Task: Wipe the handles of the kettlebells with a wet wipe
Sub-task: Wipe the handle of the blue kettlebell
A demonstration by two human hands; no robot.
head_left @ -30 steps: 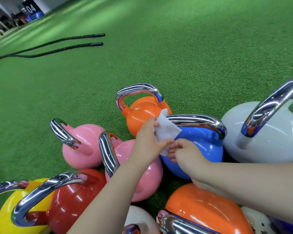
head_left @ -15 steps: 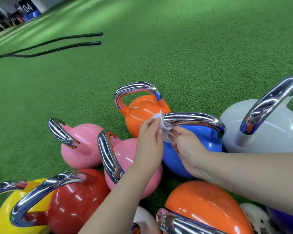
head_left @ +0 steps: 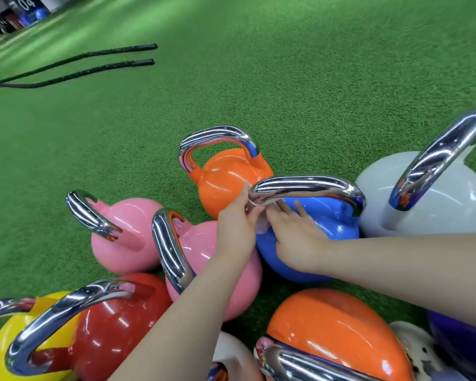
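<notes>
Since a second ago both hands, left hand [head_left: 235,229] and right hand [head_left: 294,237], fingers pinched on the wet wipe [head_left: 261,215], had carried it down from mid-air onto the blue kettlebell's handle [head_left: 308,187]; wiping likely beginning.

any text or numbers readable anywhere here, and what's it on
"04" in white, on a dark sign at the far top-left edge of the turf.
Kettlebells: no lettering or weight marks visible on any of them.
Nothing else readable.
</notes>
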